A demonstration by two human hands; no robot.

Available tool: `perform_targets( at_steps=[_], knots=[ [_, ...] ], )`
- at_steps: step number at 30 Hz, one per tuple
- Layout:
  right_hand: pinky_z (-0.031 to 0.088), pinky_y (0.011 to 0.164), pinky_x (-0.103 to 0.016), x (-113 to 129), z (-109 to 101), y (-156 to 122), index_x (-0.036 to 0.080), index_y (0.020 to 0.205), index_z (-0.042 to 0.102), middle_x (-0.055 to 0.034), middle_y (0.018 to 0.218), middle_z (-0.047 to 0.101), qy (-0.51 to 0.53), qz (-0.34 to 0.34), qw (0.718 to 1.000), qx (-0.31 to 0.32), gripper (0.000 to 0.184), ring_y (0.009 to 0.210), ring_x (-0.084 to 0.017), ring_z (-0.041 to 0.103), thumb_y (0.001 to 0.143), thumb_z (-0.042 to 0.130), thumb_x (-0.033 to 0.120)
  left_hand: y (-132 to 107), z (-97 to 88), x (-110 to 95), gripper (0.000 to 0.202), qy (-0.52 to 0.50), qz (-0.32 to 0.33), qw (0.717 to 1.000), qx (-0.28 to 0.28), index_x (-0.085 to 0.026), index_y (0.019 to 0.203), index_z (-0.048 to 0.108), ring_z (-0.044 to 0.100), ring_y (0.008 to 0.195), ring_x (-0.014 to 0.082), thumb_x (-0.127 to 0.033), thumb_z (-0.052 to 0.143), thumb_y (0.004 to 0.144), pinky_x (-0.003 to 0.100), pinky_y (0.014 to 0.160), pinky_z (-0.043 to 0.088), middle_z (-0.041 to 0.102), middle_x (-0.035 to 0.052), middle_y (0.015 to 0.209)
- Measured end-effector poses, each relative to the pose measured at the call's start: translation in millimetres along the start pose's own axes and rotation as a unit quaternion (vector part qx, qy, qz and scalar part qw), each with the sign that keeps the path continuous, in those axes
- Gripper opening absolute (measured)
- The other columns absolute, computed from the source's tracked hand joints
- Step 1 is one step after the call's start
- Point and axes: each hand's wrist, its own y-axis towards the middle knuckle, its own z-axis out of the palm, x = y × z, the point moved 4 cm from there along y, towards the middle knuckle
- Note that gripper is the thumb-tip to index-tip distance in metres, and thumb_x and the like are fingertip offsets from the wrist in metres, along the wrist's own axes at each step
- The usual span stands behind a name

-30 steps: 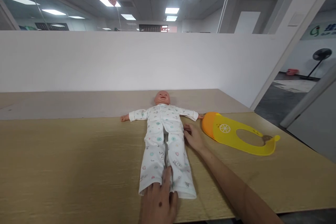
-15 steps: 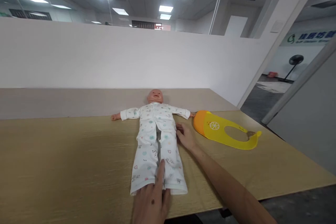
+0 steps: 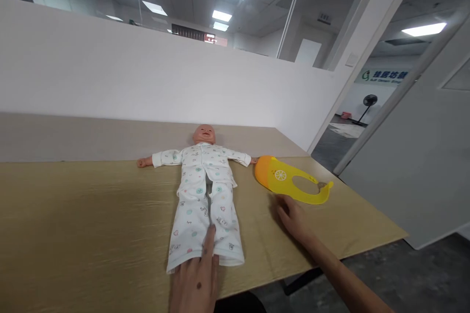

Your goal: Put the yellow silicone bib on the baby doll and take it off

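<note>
A baby doll [image 3: 204,135] lies on its back with arms spread, dressed in a white printed top [image 3: 202,157] and matching trousers [image 3: 191,220]. My left hand [image 3: 194,281] is at the trouser hems, its index finger stretched up between the two legs. Its other fingers curl at the hem and are partly hidden by cloth; the doll's feet are out of sight. My right hand [image 3: 293,217] is just in front of a yellow bib [image 3: 286,183] with an orange pocket, fingers loosely bent and apart from the thumb. Nothing shows in it.
The wooden table [image 3: 91,215] has a paler strip along a white wall [image 3: 147,73] with glass above. At the right stands a grey door [image 3: 396,156]. Through the doorway a black fan [image 3: 370,100] is visible.
My right hand has left the side of the doll's trousers and moved right, close to the bib. My left hand stays at the hems. The view has turned to the right.
</note>
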Motion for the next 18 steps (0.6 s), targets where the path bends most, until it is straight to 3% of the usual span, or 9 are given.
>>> perform_targets(
  at_steps=[3, 7, 9, 14, 18],
  knots=[
    [0.046, 0.088, -0.042, -47.1, -31.0, -7.3, 0.013, 0.104, 0.057, -0.0157, 0.105, 0.063, -0.082, 0.085, 0.992, -0.051, 0.036, 0.099, -0.027, 0.059, 0.079, 0.042, 0.034, 0.2, -2.7, -0.5, 0.048, -0.008, 0.010, 1.000, -0.010, -0.024, 0.140, 0.034, 0.064, 0.089, 0.0227, -0.025, 0.033, 0.092, 0.034, 0.077, 0.051, 0.070, 0.0086, 0.096],
    [0.044, 0.087, -0.044, -103.5, -73.9, -8.6, 0.007, 0.110, 0.056, -0.0220, 0.106, 0.061, -0.194, 0.230, 0.946, -0.122, 0.046, 0.105, -0.032, 0.055, 0.080, 0.038, 0.037, -0.3, -4.3, -1.8, 0.045, -0.021, 0.013, 1.000, -0.010, -0.025, 0.136, 0.041, 0.064, 0.080, 0.0211, -0.026, 0.033, 0.092, 0.032, 0.071, 0.050, 0.071, 0.0058, 0.086],
    [0.044, 0.086, -0.044, -122.0, -86.2, -5.0, 0.007, 0.113, 0.055, -0.0211, 0.106, 0.062, -0.210, 0.277, 0.929, -0.124, 0.047, 0.107, -0.033, 0.054, 0.081, 0.036, 0.036, -2.0, -4.9, -3.1, 0.045, -0.025, 0.015, 0.999, -0.017, -0.024, 0.135, 0.042, 0.064, 0.083, 0.0212, -0.025, 0.034, 0.091, 0.031, 0.071, 0.049, 0.071, 0.0046, 0.087],
    [0.046, 0.079, -0.037, -131.5, -81.0, 13.8, 0.012, 0.117, 0.054, -0.0151, 0.104, 0.065, -0.148, 0.266, 0.950, -0.073, 0.047, 0.095, -0.028, 0.061, 0.083, 0.037, 0.038, -8.8, -7.4, -8.4, 0.045, -0.010, 0.047, 0.996, -0.072, -0.022, 0.132, 0.048, 0.062, 0.078, 0.0200, -0.026, 0.044, 0.087, 0.033, 0.073, 0.046, 0.070, 0.0041, 0.090],
    [0.047, 0.076, -0.038, -122.7, -71.4, 21.4, 0.012, 0.120, 0.052, -0.0159, 0.099, 0.067, -0.206, 0.243, 0.946, -0.062, 0.049, 0.092, -0.029, 0.063, 0.084, 0.036, 0.040, -12.5, -7.9, -11.7, 0.043, 0.019, 0.059, 0.994, -0.095, -0.024, 0.127, 0.052, 0.059, 0.077, 0.0200, -0.023, 0.049, 0.084, 0.033, 0.072, 0.044, 0.068, 0.0038, 0.086]
  ],
)
